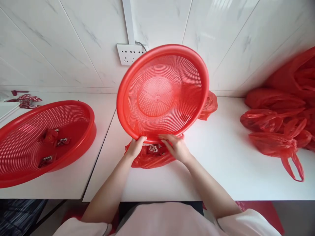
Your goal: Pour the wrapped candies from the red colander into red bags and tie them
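A round red plastic colander (157,98) is tilted up on its near edge, its inside facing me. My left hand (136,147) is closed on its near rim, the thumb over the edge. My right hand (176,147) grips the same rim a little to the right, its fingers lying along the edge. Below the rim, an open red plastic bag (152,162) rests on the table, holding small dark red packets (153,148) with white printed characters. One small dark piece (184,118) shows low on the colander's right side. The bag's far part is hidden behind the colander.
To the left stands another red colander (83,131) with a few small packets inside. Tied red bags (273,144) pile up at the right. Another red bag (209,105) sits behind the tilted colander. A socket panel (126,54) is on the tiled wall. A seam divides the white tables.
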Motion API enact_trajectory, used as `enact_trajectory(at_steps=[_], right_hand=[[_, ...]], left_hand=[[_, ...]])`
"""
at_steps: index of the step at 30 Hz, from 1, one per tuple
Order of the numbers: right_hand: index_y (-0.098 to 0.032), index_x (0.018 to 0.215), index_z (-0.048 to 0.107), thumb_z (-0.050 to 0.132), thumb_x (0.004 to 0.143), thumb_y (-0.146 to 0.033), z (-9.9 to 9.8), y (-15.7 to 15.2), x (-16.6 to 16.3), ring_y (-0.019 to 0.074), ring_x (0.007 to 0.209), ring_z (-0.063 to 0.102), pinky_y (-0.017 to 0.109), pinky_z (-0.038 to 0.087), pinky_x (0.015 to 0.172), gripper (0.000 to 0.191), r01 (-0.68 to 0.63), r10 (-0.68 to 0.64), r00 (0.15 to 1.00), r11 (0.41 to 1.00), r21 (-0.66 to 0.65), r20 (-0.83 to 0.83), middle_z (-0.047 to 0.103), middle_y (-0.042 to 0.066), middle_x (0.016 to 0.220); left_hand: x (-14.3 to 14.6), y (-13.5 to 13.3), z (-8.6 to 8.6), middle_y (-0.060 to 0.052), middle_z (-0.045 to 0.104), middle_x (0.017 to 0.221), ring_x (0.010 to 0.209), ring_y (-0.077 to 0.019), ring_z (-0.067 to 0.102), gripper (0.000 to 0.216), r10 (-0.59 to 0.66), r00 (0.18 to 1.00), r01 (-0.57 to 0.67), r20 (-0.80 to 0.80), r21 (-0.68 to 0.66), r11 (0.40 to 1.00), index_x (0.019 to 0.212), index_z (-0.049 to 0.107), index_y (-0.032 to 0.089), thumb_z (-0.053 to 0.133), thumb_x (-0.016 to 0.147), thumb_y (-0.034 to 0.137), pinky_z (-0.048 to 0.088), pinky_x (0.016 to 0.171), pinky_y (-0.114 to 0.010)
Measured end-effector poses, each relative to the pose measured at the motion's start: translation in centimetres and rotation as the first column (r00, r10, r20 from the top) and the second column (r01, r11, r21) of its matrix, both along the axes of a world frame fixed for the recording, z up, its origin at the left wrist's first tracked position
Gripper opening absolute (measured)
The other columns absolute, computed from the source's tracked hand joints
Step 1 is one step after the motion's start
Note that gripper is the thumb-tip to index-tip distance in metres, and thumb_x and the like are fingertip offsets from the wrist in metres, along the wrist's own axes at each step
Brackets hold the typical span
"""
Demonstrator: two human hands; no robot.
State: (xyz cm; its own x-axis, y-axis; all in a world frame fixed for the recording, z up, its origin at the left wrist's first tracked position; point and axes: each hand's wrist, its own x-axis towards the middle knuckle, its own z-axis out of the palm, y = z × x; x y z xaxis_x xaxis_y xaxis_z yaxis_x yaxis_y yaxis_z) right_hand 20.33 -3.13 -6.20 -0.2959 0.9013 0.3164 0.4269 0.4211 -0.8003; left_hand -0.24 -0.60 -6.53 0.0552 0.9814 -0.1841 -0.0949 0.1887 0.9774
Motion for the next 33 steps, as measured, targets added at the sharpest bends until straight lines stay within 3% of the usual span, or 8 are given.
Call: enact_trajectory(at_steps=[4, 10, 14, 19, 23, 26, 31, 33], right_hand=[[-0.021, 0.124, 0.058, 0.060, 0.086, -0.043, 0.3, 0.0, -0.3, 0.0239, 0.092, 0.071, 0.041, 0.060, 0.081, 0.045, -0.076, -0.129, 0.851, 0.928, -0.364, -0.508, 0.073, 0.004, 0.101], [-0.019, 0.110, 0.065, 0.073, 0.073, -0.047, 0.8, 0.3, -0.3, 0.0249, 0.086, 0.071, 0.040, 0.062, 0.074, 0.047, -0.148, -0.242, 0.743, 0.850, -0.506, -0.624, 0.074, 0.005, 0.093], [-0.020, 0.110, 0.058, 0.074, 0.072, -0.045, 0.9, 0.4, -0.2, 0.0236, 0.081, 0.072, 0.037, 0.062, 0.068, 0.048, -0.119, -0.256, 0.729, 0.866, -0.486, -0.634, 0.074, 0.005, 0.087], [-0.021, 0.116, 0.052, 0.072, 0.075, -0.045, 0.1, 0.8, 0.3, 0.0155, 0.061, 0.066, 0.025, 0.053, 0.047, 0.051, 0.025, -0.265, 0.835, 0.893, -0.449, -0.482, 0.070, 0.001, 0.082], [-0.021, 0.104, 0.063, 0.061, 0.084, -0.045, -0.7, 1.0, 0.7, 0.0171, 0.070, 0.066, 0.031, 0.054, 0.062, 0.031, 0.120, -0.173, 0.972, 0.949, -0.291, -0.160, 0.069, 0.003, 0.083], [-0.021, 0.095, 0.067, 0.052, 0.090, -0.039, -0.6, 0.9, 0.9, 0.0208, 0.086, 0.065, 0.037, 0.053, 0.078, 0.024, 0.274, -0.272, 0.961, 0.961, -0.036, 0.041, 0.068, 0.008, 0.098], [-0.026, 0.136, 0.042, 0.047, 0.093, -0.032, -0.2, 0.7, 1.0, 0.0196, 0.085, 0.068, 0.038, 0.056, 0.077, 0.044, 0.322, -0.322, 0.946, 0.946, 0.012, -0.019, 0.066, 0.008, 0.112], [-0.028, 0.141, 0.036, 0.049, 0.090, -0.028, -0.3, 0.7, 1.0, 0.0203, 0.092, 0.068, 0.039, 0.056, 0.082, 0.052, 0.307, -0.306, 0.952, 0.952, 0.020, -0.025, 0.063, 0.009, 0.119]], left_hand=[[-1.2, 1.4, -0.2, -0.007, 0.067, 0.095, 0.093, -0.0272, 0.065, 0.021, 0.047, 0.979, -0.052, 0.198, 0.022, 0.998, 0.091, 0.062, 0.015, 0.060, 0.072, 0.025, 0.057, 0.079, -0.046], [-2.1, 2.1, 0.0, -0.010, 0.065, 0.104, 0.099, -0.0286, 0.065, 0.035, 0.087, 0.955, -0.102, 0.285, 0.038, 0.994, 0.105, 0.057, 0.013, 0.059, 0.072, 0.022, 0.056, 0.084, -0.052], [-2.2, 2.2, -0.3, -0.010, 0.065, 0.104, 0.101, -0.0286, 0.064, 0.036, 0.082, 0.951, -0.098, 0.297, 0.039, 0.994, 0.107, 0.056, 0.014, 0.059, 0.072, 0.023, 0.055, 0.085, -0.052], [-2.1, 2.1, -0.2, -0.009, 0.063, 0.103, 0.098, -0.0281, 0.064, 0.036, 0.086, 0.958, -0.104, 0.274, 0.052, 0.993, 0.108, 0.056, 0.014, 0.059, 0.073, 0.022, 0.057, 0.083, -0.051], [-1.9, 2.0, 0.0, -0.008, 0.062, 0.104, 0.098, -0.0279, 0.064, 0.034, 0.094, 0.960, -0.111, 0.264, 0.048, 0.993, 0.106, 0.057, 0.014, 0.060, 0.073, 0.021, 0.057, 0.081, -0.051], [-1.8, 2.0, 0.1, -0.009, 0.062, 0.105, 0.099, -0.0274, 0.063, 0.031, 0.092, 0.957, -0.108, 0.274, 0.046, 0.993, 0.103, 0.057, 0.013, 0.060, 0.073, 0.022, 0.058, 0.081, -0.049], [-2.1, 2.0, 0.0, -0.009, 0.065, 0.101, 0.095, -0.0272, 0.065, 0.031, 0.091, 0.961, -0.104, 0.260, 0.037, 0.994, 0.102, 0.058, 0.014, 0.059, 0.074, 0.025, 0.059, 0.077, -0.046], [-2.2, 1.8, 0.1, -0.011, 0.067, 0.100, 0.095, -0.0284, 0.065, 0.032, 0.035, 0.966, -0.045, 0.256, 0.032, 0.998, 0.103, 0.059, 0.013, 0.056, 0.076, 0.029, 0.058, 0.076, -0.046]])
